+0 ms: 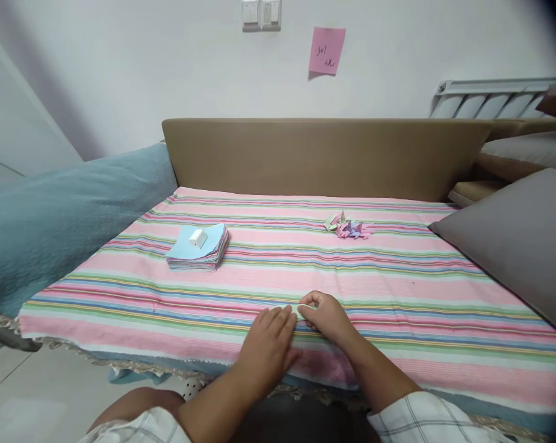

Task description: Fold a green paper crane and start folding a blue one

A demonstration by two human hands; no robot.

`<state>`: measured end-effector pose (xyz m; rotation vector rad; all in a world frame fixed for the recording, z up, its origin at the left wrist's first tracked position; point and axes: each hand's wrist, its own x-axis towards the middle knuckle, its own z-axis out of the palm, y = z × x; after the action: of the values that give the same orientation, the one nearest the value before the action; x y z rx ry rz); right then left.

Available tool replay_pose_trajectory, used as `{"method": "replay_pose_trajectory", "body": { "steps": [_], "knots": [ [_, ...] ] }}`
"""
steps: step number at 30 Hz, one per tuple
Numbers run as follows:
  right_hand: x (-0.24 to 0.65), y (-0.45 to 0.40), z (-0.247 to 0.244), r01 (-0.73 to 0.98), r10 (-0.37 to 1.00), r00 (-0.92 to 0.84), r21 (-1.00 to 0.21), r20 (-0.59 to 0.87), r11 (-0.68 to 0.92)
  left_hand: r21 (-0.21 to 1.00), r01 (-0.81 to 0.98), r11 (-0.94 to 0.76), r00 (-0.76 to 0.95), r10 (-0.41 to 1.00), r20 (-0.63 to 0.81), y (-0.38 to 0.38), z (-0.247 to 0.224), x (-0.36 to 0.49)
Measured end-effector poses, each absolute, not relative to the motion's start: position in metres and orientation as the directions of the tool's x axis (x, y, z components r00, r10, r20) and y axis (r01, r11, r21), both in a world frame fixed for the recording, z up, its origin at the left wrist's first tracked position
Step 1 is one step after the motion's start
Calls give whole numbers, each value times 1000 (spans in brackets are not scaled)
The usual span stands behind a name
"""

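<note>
Pinching the right end of the pale green paper (301,312) between thumb and fingers of the right hand (325,317), and pressing its left part down under the flat left hand (269,338), with fingers outstretched and thumb apart. Spread beneath the paper stack (199,256) and reaching well past it, striped cloth (278,286). Behind the stack, brown backboard (324,157); to its left, blue cover (79,209); far to its right, grey cushion (518,246). Right of the stack and well apart from it, folded paper pieces (350,229), in a loose cluster. High behind the stack and to its right, pink note (327,51). On top of the stack, white block (197,239). Smaller still in what shows, right of the stack and on its near side: that same pale green paper, partly hidden by the fingers. Judging by the hold, probably flattening or creasing; likely calling for a steady left hand and a fine right pinch, without skewing the edge. Pointing, as far as visible, toward the right hand, with long axis roughly left to right, along the cloth's stripes; too covered at the left end to tell more.
</note>
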<state>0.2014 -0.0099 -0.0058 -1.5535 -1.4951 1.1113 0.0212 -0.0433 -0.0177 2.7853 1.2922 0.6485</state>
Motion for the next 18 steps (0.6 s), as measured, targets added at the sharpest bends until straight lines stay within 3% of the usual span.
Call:
{"method": "replay_pose_trajectory", "body": {
  "steps": [5,11,16,18],
  "knots": [
    [212,-8,-1,628,995,-102,-775,8,71,-15,741,-671,653,716,247,-55,-43,22],
    [222,-5,-2,756,994,-111,-650,-13,76,-27,752,-658,645,727,238,-52,-45,21],
    [212,-12,-4,826,924,-237,-438,299,353,-15,757,-653,638,733,238,-54,-41,23],
    [204,-16,-6,814,894,-313,-395,319,426,-8,763,-647,629,738,244,-56,-40,23]
  ]
}}
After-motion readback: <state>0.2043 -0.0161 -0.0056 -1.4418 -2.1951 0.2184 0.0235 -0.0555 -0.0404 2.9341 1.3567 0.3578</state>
